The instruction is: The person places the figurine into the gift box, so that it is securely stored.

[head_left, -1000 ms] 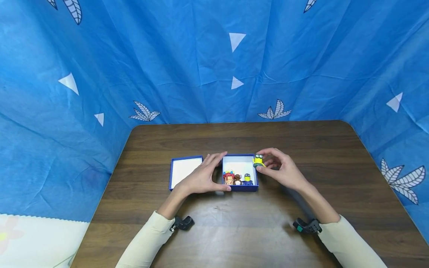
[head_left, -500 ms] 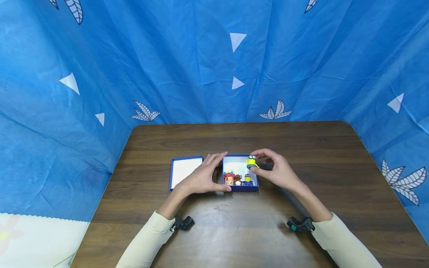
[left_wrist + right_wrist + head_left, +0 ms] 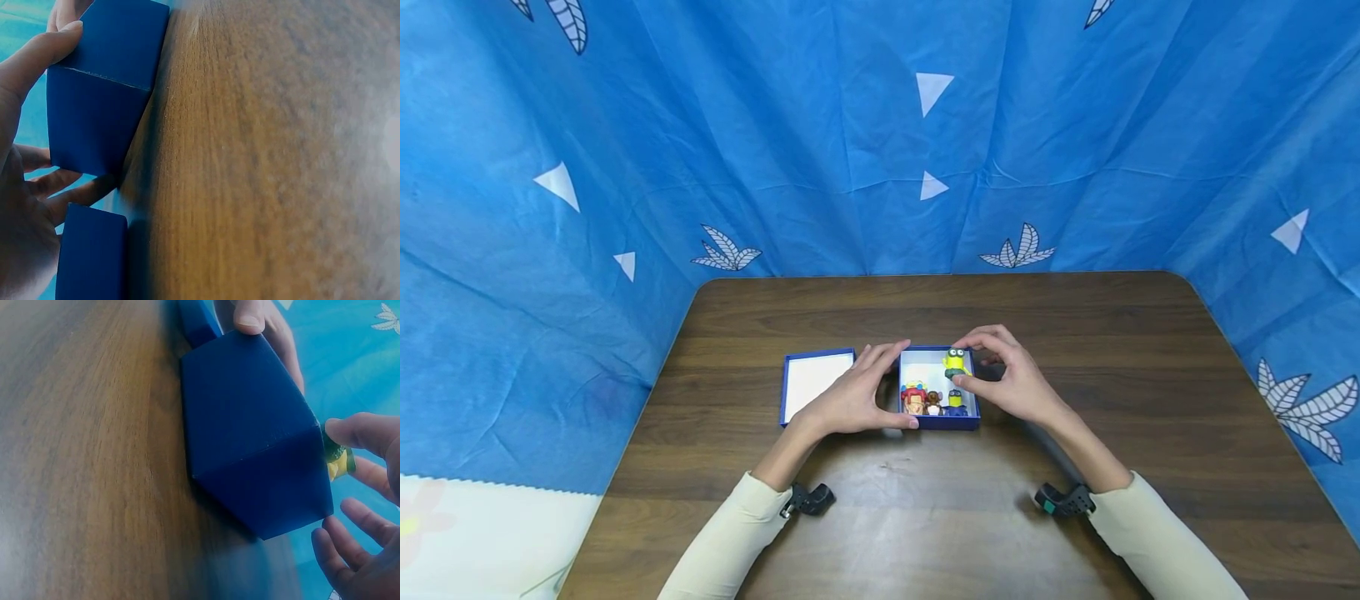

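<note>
My right hand (image 3: pixel 1013 385) pinches a yellow-and-green minion figurine (image 3: pixel 955 362) between thumb and fingers. It holds it over the back right part of an open blue box (image 3: pixel 951 423) with a white inside. My left hand (image 3: pixel 850 400) grips the box's left end, thumb on the front wall and fingers at the back. Along the box's front side stand a red-and-tan figurine (image 3: pixel 914 398), a small brown one (image 3: pixel 933 403) and a minion in blue (image 3: pixel 956 402). In the right wrist view the box wall (image 3: pixel 250 412) hides much of the held minion (image 3: pixel 335 453).
A blue lid (image 3: pixel 784 390), white inside up, lies left of the box, partly behind the left hand. All stands on a brown wooden table (image 3: pixel 887 500). A blue patterned curtain (image 3: pixel 865 142) hangs around its back and sides.
The right hand has carried the minion leftward from beside the box's right edge to over its inside. The left hand and the box have stayed in place.
</note>
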`<state>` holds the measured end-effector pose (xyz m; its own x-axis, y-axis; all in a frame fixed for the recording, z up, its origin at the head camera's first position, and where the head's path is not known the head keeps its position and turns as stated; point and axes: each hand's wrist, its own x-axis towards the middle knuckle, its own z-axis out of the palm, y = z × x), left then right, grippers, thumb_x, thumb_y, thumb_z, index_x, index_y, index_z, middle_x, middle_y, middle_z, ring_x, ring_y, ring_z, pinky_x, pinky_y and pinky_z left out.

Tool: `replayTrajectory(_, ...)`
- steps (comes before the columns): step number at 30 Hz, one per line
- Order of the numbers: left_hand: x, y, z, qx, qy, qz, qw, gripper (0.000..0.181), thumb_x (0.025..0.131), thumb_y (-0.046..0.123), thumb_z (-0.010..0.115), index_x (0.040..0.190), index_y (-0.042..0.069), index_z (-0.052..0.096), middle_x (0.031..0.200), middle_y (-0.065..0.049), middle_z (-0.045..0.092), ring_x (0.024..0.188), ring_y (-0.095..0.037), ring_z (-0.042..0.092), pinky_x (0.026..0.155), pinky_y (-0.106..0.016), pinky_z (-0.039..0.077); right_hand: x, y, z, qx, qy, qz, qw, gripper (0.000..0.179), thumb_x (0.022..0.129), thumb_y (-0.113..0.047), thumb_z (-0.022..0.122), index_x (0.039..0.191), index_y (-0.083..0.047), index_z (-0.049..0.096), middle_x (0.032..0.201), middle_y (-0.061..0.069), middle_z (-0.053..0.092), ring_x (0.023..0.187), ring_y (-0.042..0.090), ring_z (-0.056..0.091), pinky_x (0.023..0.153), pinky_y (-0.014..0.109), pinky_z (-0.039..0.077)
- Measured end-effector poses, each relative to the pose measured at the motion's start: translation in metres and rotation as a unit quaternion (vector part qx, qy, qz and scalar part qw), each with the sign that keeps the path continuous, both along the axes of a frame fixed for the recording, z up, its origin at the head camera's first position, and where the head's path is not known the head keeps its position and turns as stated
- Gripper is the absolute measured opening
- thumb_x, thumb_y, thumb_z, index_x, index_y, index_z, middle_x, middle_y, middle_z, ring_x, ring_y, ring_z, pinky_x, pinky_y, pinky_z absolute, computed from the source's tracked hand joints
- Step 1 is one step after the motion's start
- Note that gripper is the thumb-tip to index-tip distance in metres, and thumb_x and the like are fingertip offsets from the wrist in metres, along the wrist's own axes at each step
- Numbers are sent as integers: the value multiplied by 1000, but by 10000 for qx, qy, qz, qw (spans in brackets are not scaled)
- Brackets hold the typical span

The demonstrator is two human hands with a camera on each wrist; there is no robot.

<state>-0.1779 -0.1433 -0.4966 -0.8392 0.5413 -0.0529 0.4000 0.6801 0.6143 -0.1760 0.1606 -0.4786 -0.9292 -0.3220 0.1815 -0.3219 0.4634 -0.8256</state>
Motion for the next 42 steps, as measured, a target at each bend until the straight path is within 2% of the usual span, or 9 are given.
replayTrajectory(4, 0, 0, -1, 8, -6, 1, 10000, 123, 79, 71, 86, 174, 32, 17, 173, 0, 34, 168, -39, 21, 129, -70, 29, -2, -1, -2, 4, -54, -14, 10000, 43, 91, -25, 89, 130, -23, 73, 143, 7, 56, 128, 33, 58, 100, 58, 54)
replayTrajectory(9, -1, -1, -1, 13, 18, -17, 10000, 123, 79, 71, 85, 174, 31, 18, 172, 1, 35, 167, -38, 24, 128, -70, 33, -5, -4, -4, 131, -112, -14, 9998, 44, 90, -26, 89, 131, -23, 73, 143, 7, 56, 130, 32, 58, 100, 56, 54)
replayTrajectory(16, -1, 0, 0, 23, 30, -32, 10000, 123, 79, 73, 85, 174, 32, 18, 171, 1, 36, 164, -35, 30, 124, -69, 38, -5, -9, -3, 405, -88, 31, 9991, 45, 88, -27, 91, 130, -22, 74, 146, 9, 55, 136, 35, 55, 111, 64, 50)
replayTrajectory(24, -2, -1, 0, -11, 84, -69, 9999, 122, 79, 71, 86, 174, 30, 19, 169, 1, 38, 156, -28, 40, 122, -64, 44, -7, -14, -5, 773, 31, -2, 9970, 46, 87, -30, 91, 129, -20, 76, 153, 12, 54, 142, 40, 53, 114, 72, 43)
replayTrajectory(27, -1, -1, 1, -31, 91, -78, 9999, 122, 79, 70, 86, 174, 30, 19, 169, 1, 37, 157, -28, 38, 123, -65, 42, -8, -16, -6, 892, 44, -1, 9960, 46, 87, -30, 91, 129, -18, 77, 154, 14, 55, 143, 41, 53, 115, 74, 41)
replayTrajectory(33, -1, 0, 0, -52, 85, -91, 9999, 122, 80, 71, 85, 174, 30, 18, 171, 0, 36, 164, -32, 31, 129, -68, 31, -9, -18, -8, 1009, -11, -40, 9949, 45, 87, -29, 91, 129, -18, 77, 152, 14, 57, 143, 44, 53, 115, 74, 41)
replayTrajectory(42, -1, -1, 0, -17, 41, -67, 10000, 122, 80, 71, 85, 174, 31, 17, 169, 0, 37, 165, -35, 29, 126, -68, 37, -9, -23, -10, 1286, 29, -98, 9916, 46, 88, -31, 90, 130, -17, 78, 151, 13, 60, 143, 43, 55, 116, 74, 41)
